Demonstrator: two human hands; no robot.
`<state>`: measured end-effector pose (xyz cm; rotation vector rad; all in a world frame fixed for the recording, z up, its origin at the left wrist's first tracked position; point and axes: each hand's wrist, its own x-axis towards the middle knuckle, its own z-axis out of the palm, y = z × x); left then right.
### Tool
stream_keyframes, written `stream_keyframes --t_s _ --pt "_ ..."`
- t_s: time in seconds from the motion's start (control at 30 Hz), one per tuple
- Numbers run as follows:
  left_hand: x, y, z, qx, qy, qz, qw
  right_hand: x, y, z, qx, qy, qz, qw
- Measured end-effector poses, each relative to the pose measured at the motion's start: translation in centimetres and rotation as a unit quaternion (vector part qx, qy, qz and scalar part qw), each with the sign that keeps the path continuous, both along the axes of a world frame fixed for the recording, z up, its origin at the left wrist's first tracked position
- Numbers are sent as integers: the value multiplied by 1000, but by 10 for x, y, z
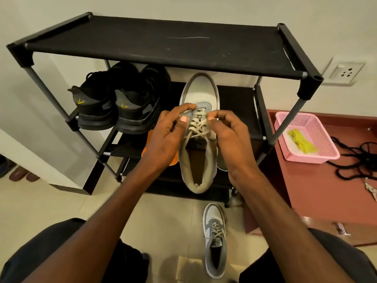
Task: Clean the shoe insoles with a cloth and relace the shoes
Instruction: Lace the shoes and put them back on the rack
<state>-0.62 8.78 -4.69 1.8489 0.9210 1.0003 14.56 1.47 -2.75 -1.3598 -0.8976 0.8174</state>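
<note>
Two hands — lacing (pinching) | two grey sneakers

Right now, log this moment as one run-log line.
step: relacing | left hand: pinches lace | right hand: pinches lace | held shoe: partly laced | second shoe: on floor, laced | cloth: in pink basket

grey-white shoe half-laced, yellow cloth in basket
</note>
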Motion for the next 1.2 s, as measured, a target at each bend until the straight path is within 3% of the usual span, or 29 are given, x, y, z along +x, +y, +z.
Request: stream_keyframes --t_s 0.1,0.33,0.77,0.9,1.2 --pt "3 6 0 28 10 2 1000 -3 6 0 19 -12 -4 1000" --pt "8 23 -3 34 -1 -3 999 11 18 -2 14 -179 -35 983" --pt "13 25 -12 66 7 -5 998 14 21 -1 19 -284 -52 957" --pt "13 20 -11 100 23 -9 995 9 21 -2 26 -363 -55 930" --pt "22 14 -9 114 4 28 993 7 19 0 3 -368 -54 928"
